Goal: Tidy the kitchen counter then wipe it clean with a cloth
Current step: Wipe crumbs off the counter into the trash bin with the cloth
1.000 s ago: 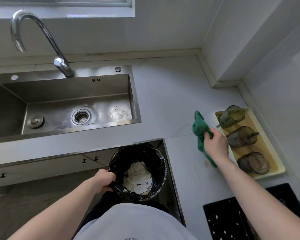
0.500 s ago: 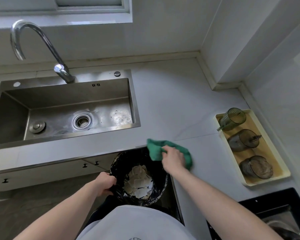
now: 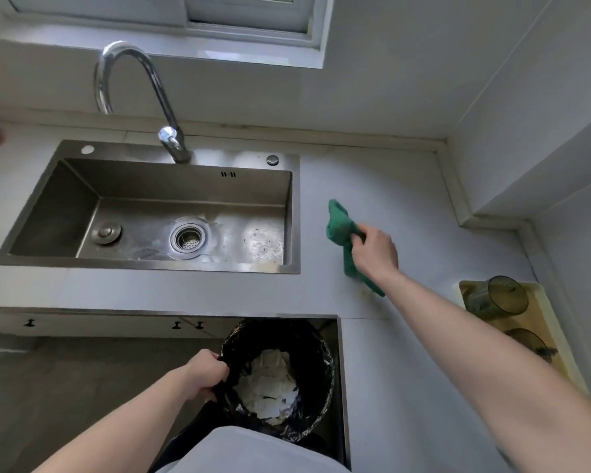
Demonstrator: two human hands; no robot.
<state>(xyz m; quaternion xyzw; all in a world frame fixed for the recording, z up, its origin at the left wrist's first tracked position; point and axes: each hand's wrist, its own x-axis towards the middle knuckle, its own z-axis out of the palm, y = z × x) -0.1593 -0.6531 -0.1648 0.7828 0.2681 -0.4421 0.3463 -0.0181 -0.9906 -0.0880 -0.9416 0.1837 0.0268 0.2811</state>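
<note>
My right hand (image 3: 374,252) grips a bunched green cloth (image 3: 340,227) on the pale grey counter (image 3: 389,186), just right of the steel sink (image 3: 151,213). The cloth's tail trails down toward the counter's front. My left hand (image 3: 203,373) holds the rim of a bin lined with a black bag (image 3: 314,363), held below the counter's front edge. White paper scraps (image 3: 267,384) lie inside the bin.
A curved chrome tap (image 3: 133,97) stands behind the sink. A cream tray (image 3: 539,302) with dark see-through cups (image 3: 498,297) lying on it sits at the counter's right end against the wall. A window sill runs above. Cabinet fronts with small black knobs are under the sink.
My right hand has carried the green cloth from the counter's front edge by the bin up and right, beside the sink. The left hand stays on the bin. The view has tilted upward.
</note>
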